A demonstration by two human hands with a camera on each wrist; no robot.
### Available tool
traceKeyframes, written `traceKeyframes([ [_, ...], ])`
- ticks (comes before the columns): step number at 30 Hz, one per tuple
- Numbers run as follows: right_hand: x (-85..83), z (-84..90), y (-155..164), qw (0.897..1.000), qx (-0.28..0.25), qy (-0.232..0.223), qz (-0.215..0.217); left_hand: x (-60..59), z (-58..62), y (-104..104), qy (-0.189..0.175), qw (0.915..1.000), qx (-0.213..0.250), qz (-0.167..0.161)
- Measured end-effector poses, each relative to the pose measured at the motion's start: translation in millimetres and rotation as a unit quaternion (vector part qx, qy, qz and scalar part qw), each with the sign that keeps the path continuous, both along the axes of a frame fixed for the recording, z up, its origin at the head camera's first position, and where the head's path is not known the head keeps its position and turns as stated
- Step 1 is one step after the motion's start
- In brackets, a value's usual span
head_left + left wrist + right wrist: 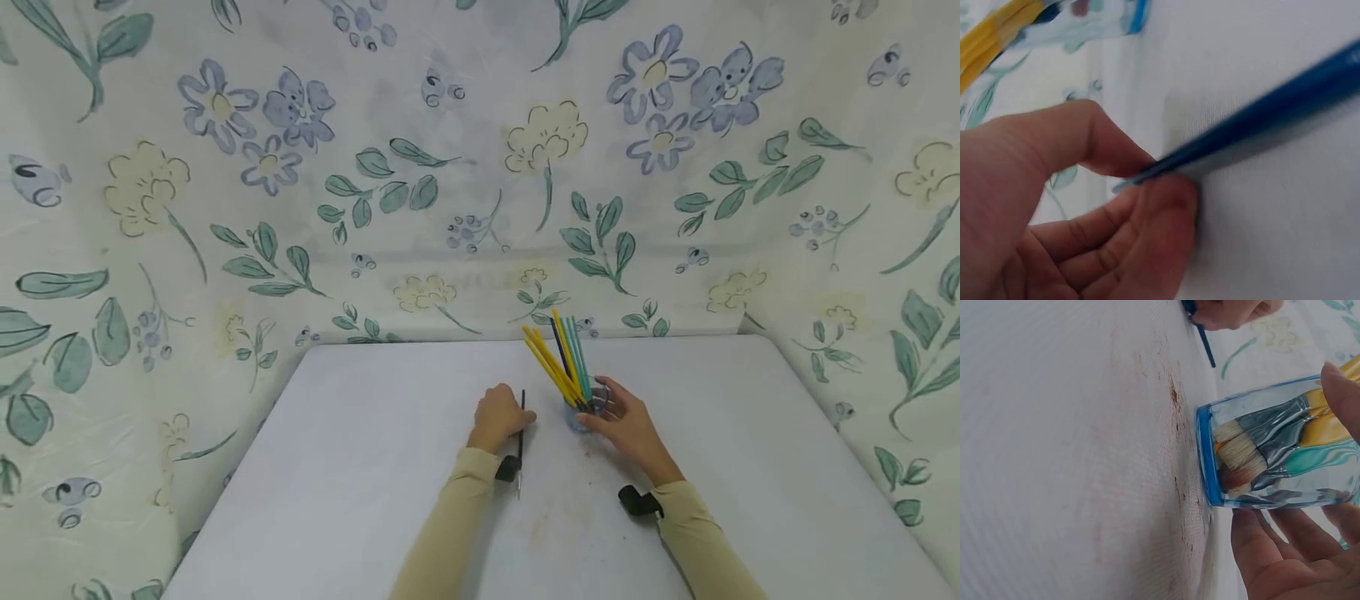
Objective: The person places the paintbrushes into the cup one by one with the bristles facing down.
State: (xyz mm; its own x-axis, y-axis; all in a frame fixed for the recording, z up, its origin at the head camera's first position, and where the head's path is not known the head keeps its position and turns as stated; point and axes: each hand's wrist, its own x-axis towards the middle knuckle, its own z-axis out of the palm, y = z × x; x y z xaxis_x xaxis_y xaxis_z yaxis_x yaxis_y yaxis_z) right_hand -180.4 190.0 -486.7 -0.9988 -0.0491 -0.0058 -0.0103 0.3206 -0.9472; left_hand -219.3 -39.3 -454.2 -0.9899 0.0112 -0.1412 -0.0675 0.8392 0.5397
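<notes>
My left hand point(498, 418) pinches a slim dark blue paintbrush point(1260, 112) between thumb and fingertips, close over the white table. In the head view the brush point(521, 446) points toward me with its thin metal end. To its right, my right hand point(628, 432) holds a clear cup with a blue base point(1209, 456), thumb on one side and fingers on the other. Several paintbrushes stand bristles down in the cup, with yellow handles point(551, 362), teal handles point(579, 358) and a dark blue one. Flat pale bristles point(1238, 450) show through its wall.
The white table point(360, 467) carries reddish-brown smudges point(1175, 400) in front of the cup. Behind it and along the sides hangs a floral-patterned cloth point(480, 208). A black wrist camera point(639, 502) sits on the right wrist, another point(507, 468) on the left.
</notes>
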Motion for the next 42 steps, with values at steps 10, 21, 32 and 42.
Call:
traceKeyframes([
  [10,0.3,0.3,0.7,1.0,-0.006,-0.005,0.0,-0.3,-6.9,-37.5,-0.075,0.9658,0.248,0.012],
  [21,1.6,-1.9,2.5,1.0,-0.011,0.003,0.008,1.7,4.9,-39.0,-0.084,0.9136,0.397,0.021],
  [32,-2.8,6.1,5.7,1.0,-0.008,0.001,0.016,-2.1,14.8,-34.5,-0.056,0.8879,0.456,0.025],
  [42,-1.5,5.2,2.8,1.0,-0.003,-0.001,0.014,3.6,24.3,-33.6,-0.028,0.8793,0.474,0.034],
])
